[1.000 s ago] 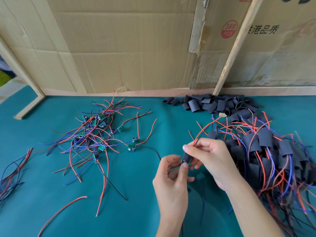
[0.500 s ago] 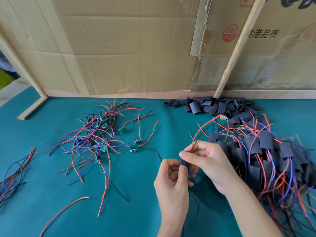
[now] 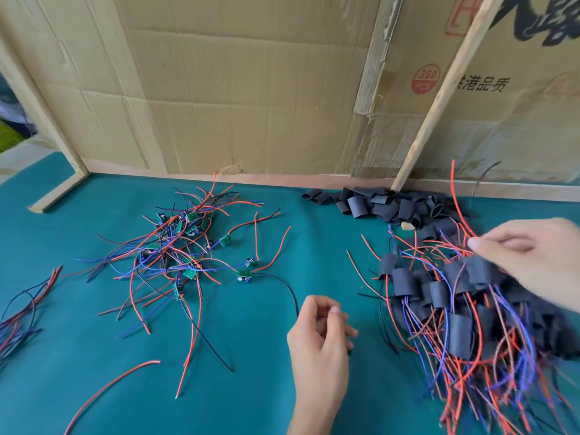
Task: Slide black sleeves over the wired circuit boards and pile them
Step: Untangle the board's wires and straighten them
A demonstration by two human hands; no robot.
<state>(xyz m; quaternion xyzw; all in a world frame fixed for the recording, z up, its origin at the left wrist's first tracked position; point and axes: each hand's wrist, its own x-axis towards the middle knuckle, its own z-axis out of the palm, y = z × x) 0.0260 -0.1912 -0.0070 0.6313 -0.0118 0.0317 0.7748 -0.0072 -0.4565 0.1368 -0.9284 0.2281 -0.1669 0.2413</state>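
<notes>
A heap of sleeved boards (image 3: 452,312) with red, blue and black wires lies at the right. My right hand (image 3: 530,262) is over its far side, blurred, fingertips pinching a sleeved board whose red and black wires stick up in the air. My left hand (image 3: 320,337) hovers over the green cloth left of that heap, fingers loosely curled and holding nothing. Loose black sleeves (image 3: 383,204) are heaped by the back wall. Bare green circuit boards with tangled wires (image 3: 185,249) lie at the left; the nearest board (image 3: 244,274) trails a black wire toward my left hand.
A cardboard wall (image 3: 251,89) and a leaning wooden stick (image 3: 439,98) close off the back. A wooden frame post (image 3: 56,196) stands at the back left. Loose wires (image 3: 22,312) lie at the left edge, and a single red wire (image 3: 110,390) lies in front.
Both hands held one board and sleeve together in front. They have separated: my right hand carried the sleeved board right onto the heap, and my left hand stays empty.
</notes>
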